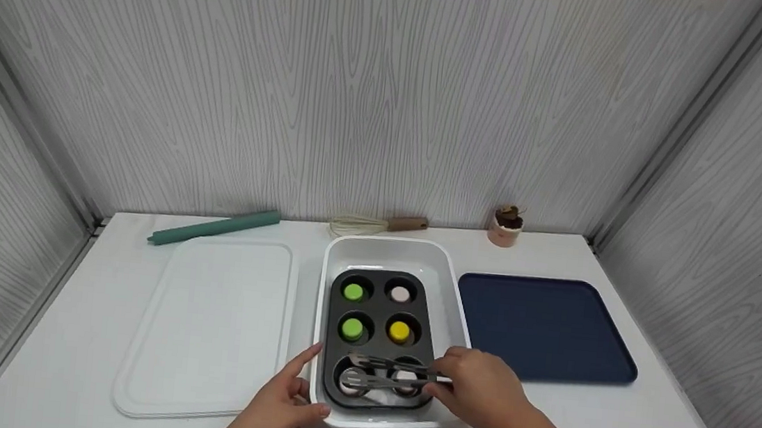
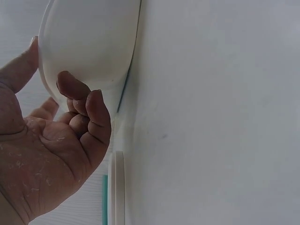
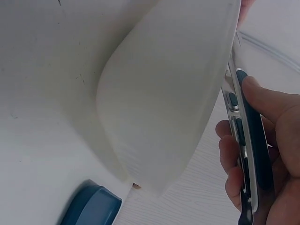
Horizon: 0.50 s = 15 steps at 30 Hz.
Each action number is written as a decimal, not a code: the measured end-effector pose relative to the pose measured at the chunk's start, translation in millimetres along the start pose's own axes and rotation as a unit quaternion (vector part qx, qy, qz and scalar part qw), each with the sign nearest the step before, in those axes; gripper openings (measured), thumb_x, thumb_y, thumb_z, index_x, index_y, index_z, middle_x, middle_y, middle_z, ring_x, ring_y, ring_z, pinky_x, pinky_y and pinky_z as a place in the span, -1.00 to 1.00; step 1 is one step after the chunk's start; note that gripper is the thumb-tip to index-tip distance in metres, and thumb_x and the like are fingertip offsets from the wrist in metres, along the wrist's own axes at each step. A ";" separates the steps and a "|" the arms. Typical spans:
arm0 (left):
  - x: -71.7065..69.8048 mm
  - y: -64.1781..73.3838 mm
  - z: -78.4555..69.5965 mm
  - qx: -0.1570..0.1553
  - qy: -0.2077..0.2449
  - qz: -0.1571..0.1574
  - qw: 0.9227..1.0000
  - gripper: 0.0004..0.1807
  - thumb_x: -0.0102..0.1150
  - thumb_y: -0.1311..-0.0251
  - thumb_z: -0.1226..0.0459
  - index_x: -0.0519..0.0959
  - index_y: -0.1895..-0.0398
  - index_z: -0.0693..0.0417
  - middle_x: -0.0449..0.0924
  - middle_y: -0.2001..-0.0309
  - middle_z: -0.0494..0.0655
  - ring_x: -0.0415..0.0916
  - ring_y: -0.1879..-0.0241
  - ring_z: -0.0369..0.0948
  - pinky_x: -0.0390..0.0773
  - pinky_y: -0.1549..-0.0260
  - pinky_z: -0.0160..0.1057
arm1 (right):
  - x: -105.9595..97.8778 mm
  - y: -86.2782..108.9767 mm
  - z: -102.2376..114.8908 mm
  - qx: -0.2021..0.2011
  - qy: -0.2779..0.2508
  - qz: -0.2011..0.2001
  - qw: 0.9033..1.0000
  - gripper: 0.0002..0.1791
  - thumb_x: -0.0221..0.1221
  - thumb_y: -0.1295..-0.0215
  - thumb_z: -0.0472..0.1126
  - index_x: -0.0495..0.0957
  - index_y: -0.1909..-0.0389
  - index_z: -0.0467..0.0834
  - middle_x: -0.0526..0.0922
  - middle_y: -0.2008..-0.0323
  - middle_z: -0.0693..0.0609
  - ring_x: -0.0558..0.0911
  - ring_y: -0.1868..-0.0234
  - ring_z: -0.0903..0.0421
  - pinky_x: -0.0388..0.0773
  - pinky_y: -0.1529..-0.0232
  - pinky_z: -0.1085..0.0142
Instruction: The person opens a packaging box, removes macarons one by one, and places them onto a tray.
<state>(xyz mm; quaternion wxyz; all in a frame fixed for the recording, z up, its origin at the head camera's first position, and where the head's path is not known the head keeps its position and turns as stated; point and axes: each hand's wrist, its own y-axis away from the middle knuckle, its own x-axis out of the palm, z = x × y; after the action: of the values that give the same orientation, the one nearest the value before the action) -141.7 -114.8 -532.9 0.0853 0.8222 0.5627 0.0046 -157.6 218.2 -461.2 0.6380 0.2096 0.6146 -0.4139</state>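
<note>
A white bin holds a dark muffin tin. In its cups sit small round pieces: two green pieces, a yellow piece and several pale pink ones. My right hand grips metal tongs with dark handle inlays. Their tips lie over the near-left cup, across a pale piece; whether they pinch it, I cannot tell. My left hand touches the bin's near-left corner with thumb and index finger, while its other fingers curl loosely outside the wall.
Left of the bin lies a flat white lid. A navy tray lies on the right. Along the back wall are a green rolling pin, a whisk and a small potted plant.
</note>
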 end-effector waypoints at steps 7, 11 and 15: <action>0.7 0.1 1.8 -0.004 -0.014 -0.010 1.000 0.13 0.45 -0.16 0.42 -0.04 -0.71 0.18 0.68 0.33 -0.02 0.51 0.48 -0.19 0.49 0.52 -0.31 | 2.6 -4.3 4.4 -0.010 0.015 0.005 1.000 -0.81 0.53 -0.21 -0.05 0.80 0.28 -0.04 0.62 0.43 0.15 0.63 0.45 0.19 0.57 0.50 0.21; 1.5 0.0 2.0 -0.007 -0.027 -0.015 0.999 0.13 0.46 -0.16 0.40 -0.03 -0.71 0.17 0.70 0.32 -0.03 0.50 0.49 -0.20 0.48 0.54 -0.32 | 2.5 -6.3 7.1 -0.016 0.027 0.001 0.999 -0.82 0.55 -0.16 -0.07 0.78 0.31 -0.04 0.57 0.46 0.18 0.63 0.47 0.18 0.56 0.51 0.20; 1.6 -0.3 1.8 -0.005 -0.033 -0.016 0.999 0.13 0.45 -0.15 0.40 -0.03 -0.71 0.17 0.70 0.32 -0.02 0.51 0.49 -0.20 0.49 0.53 -0.32 | 1.0 -8.7 10.7 -0.016 0.038 0.002 0.999 -0.81 0.55 -0.16 -0.07 0.73 0.39 -0.03 0.51 0.49 0.19 0.59 0.51 0.19 0.53 0.54 0.21</action>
<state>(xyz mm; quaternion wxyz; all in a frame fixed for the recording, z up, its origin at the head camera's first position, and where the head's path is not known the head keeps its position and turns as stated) -141.1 -113.5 -534.9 0.1084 0.8122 0.5728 -0.0212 -158.0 204.7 -458.4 0.6181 0.2167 0.6447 -0.3941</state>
